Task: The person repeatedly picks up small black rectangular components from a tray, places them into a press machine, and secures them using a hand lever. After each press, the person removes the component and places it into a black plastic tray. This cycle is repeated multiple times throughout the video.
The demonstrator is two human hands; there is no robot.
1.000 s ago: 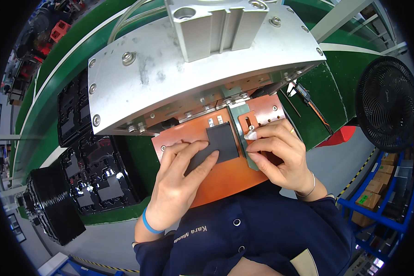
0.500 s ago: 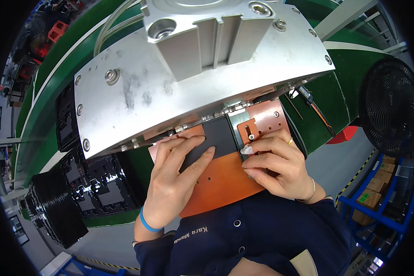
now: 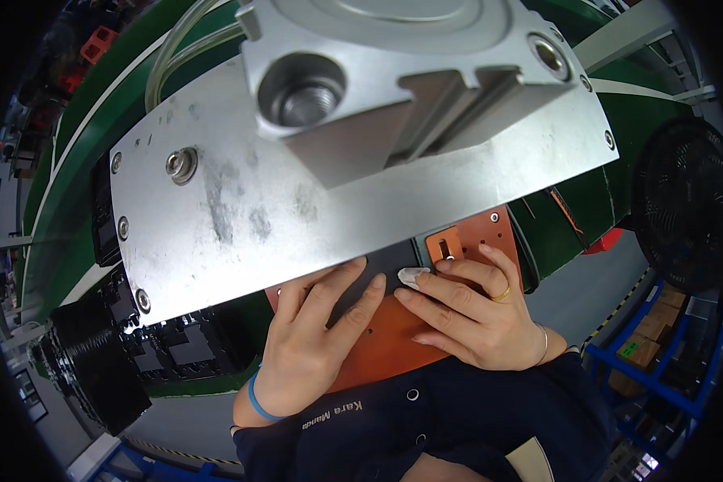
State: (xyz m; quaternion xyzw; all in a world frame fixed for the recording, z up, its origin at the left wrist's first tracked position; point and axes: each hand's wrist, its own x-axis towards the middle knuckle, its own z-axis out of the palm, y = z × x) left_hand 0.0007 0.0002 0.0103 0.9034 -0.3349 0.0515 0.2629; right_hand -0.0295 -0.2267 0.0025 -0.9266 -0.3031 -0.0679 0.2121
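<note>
My left hand (image 3: 309, 337), fingers spread, rests its fingertips on a flat dark grey piece (image 3: 390, 261). Two of those fingertips reach close to the metal block's lower edge. Over the right edge of the same piece lies my right hand (image 3: 478, 313), its fingers stretched out and apart. A small crumpled white wrap or scrap (image 3: 413, 277) sits at one of its fingertips; whether it is worn or held I cannot tell. Beneath both hands is an orange plate (image 3: 377, 353) with small holes. An orange slotted bracket (image 3: 443, 245) stands beside the right fingers.
A big silver metal block (image 3: 313, 205) with bolts overhangs the work, hiding the plate's far part. Black glossy sheets (image 3: 189, 345) and a black roll-like stack (image 3: 96, 361) lie left. At right are a black fan (image 3: 683, 205) and a blue rack (image 3: 659, 377) with boxes.
The view has shifted nearer the metal block, which now covers more of the plate. My right hand and the white scrap have moved left onto the grey piece. My left hand stays on it.
</note>
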